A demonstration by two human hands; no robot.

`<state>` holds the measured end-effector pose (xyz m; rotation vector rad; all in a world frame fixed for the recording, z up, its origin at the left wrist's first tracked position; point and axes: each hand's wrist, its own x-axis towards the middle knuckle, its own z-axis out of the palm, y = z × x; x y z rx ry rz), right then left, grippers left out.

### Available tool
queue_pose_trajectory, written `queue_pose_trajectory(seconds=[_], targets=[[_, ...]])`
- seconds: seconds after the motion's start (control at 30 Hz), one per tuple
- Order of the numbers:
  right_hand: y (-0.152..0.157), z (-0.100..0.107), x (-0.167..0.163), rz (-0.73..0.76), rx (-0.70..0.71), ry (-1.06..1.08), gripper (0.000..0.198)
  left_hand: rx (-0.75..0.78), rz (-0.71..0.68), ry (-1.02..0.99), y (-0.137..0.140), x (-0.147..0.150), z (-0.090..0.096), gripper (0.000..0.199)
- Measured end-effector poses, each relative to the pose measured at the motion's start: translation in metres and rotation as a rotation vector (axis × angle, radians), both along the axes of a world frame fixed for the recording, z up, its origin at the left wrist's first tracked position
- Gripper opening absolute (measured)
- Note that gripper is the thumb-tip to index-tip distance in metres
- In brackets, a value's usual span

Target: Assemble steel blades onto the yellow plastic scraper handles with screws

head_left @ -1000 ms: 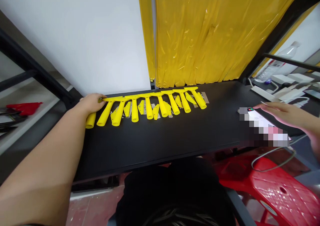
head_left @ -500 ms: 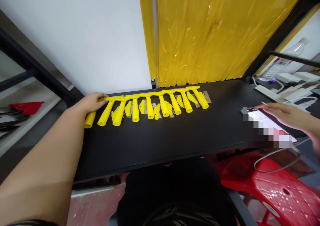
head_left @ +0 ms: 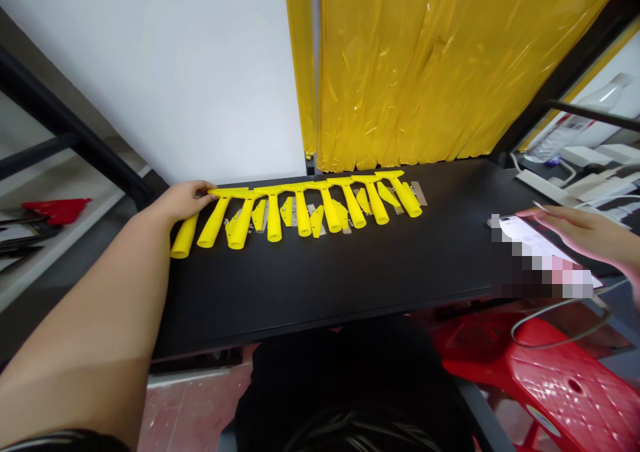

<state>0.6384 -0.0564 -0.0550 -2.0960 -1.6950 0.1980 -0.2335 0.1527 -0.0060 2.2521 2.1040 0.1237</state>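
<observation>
A row of several yellow plastic T-shaped handles (head_left: pixel 274 219), each with a hollow round grip toward me, lies along the back of the black table. At the row's left end, my left hand (head_left: pixel 186 200) is closed with its fingers around the top of the leftmost yellow handle (head_left: pixel 184 240). Behind and between the grips are small yellow plates (head_left: pixel 287 212), flat metal pieces (head_left: pixel 417 193) and tiny hardware. On the right, my right hand (head_left: pixel 575 229) has its fingers along the far edge of a lit smartphone (head_left: pixel 533 237), gripping it; part of the phone is pixelated.
The black table (head_left: pixel 320 279) ends at a front edge near my lap. A red plastic stool (head_left: pixel 575 365) stands below right, under a cable (head_left: pixel 560 339). A clear bottle (head_left: pixel 575 122) and white boxes are at the right; a rack frame (head_left: pixel 80 139) at the left.
The view has shifted slightly. The phone's top, dark with small red and green marks before, is now light. My left hand stays on the leftmost handle.
</observation>
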Motion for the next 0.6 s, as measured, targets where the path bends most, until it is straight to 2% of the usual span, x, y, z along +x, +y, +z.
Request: queue_pose_trajectory(seconds=[0.07,0.2,0.33,0.47,0.6], targets=[[0.001,-0.004,0.008,0.015,-0.052,0.102,0.035,-0.002,0.0,-0.014,-0.001,0.002,0.001,0.056],[0.003,-0.006,0.013,-0.037,-0.021,0.17,0.03,-0.001,-0.018,-0.058,-0.005,0.006,0.001,0.058],[0.002,0.002,0.007,-0.077,-0.014,0.183,0.025,-0.001,-0.022,-0.082,-0.007,0.008,-0.003,0.058],[-0.005,0.02,-0.015,-0.154,0.059,0.185,0.019,0.026,-0.028,-0.084,-0.007,0.009,-0.003,0.059],[-0.014,0.038,-0.049,-0.174,0.205,0.184,0.014,0.077,0.013,-0.043,-0.008,-0.001,0.01,0.064]])
